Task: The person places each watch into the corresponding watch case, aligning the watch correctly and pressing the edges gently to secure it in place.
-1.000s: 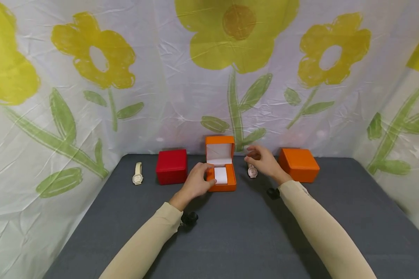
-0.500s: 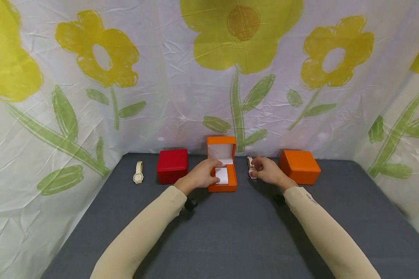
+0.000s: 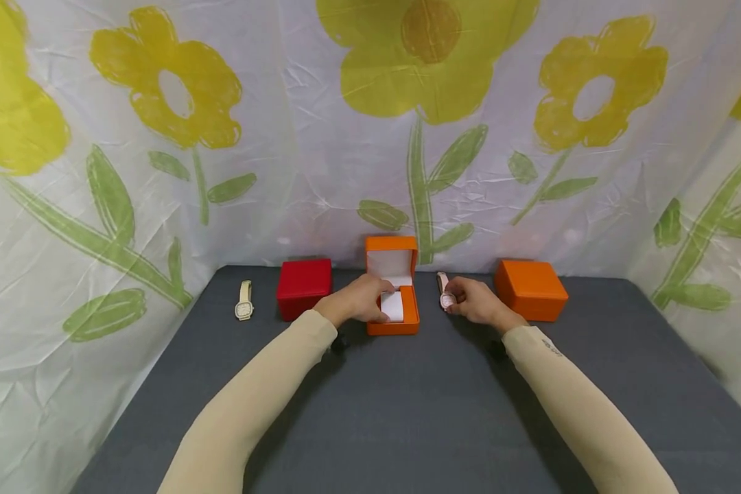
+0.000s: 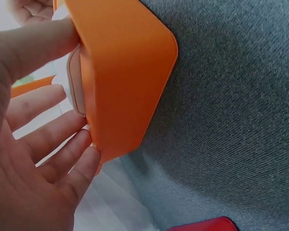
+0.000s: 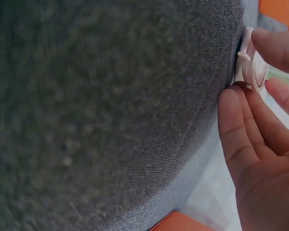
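Right hand [image 3: 478, 302] pinches the pale pink wristwatch [image 3: 447, 296] lying lengthwise front-to-back on the table, just right of the open orange hinged box [image 3: 393, 302]; left hand [image 3: 358, 300] grips that box

Head view high, facing wall; wrist views close (both share grey table [image 3: 407, 412]).

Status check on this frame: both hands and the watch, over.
Left hand grips open orange box. Right hand pinches pink watch on the grey table. Nothing between watch and box.
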Motion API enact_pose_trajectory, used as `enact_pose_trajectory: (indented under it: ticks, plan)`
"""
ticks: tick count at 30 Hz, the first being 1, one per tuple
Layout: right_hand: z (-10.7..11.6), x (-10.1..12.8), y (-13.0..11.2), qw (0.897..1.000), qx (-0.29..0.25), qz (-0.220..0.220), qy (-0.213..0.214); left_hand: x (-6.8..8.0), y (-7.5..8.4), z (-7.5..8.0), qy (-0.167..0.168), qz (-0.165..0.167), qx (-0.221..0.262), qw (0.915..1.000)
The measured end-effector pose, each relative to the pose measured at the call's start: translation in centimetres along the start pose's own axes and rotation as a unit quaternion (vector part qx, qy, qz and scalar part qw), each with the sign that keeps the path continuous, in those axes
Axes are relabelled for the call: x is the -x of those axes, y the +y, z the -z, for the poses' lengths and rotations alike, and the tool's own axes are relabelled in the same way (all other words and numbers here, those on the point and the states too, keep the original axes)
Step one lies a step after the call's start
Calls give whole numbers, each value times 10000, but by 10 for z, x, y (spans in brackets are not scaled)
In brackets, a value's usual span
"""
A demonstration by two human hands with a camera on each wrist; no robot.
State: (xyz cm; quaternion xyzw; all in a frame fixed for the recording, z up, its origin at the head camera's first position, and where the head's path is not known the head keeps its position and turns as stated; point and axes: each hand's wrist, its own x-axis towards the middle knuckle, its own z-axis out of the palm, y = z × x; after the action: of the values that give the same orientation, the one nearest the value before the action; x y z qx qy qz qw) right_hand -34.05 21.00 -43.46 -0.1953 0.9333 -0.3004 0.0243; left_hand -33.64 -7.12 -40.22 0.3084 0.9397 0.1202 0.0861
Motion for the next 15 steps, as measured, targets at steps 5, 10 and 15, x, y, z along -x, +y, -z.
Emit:
enact_pose_trajectory:
  ticks: [5, 10, 15]
  plan:
    - [0, -3, 1, 9999, 94, -27, -58, 0, 2, 3, -85, 184, -13, 9998]
    - [0, -4, 3, 9999, 135, 1, -96, -3, -1, -1, -25, 97, -53, 9999]
    - [-3, -5, 4, 9998, 13, 171, 54, -2, -6, -6, 201, -159, -75, 9996]
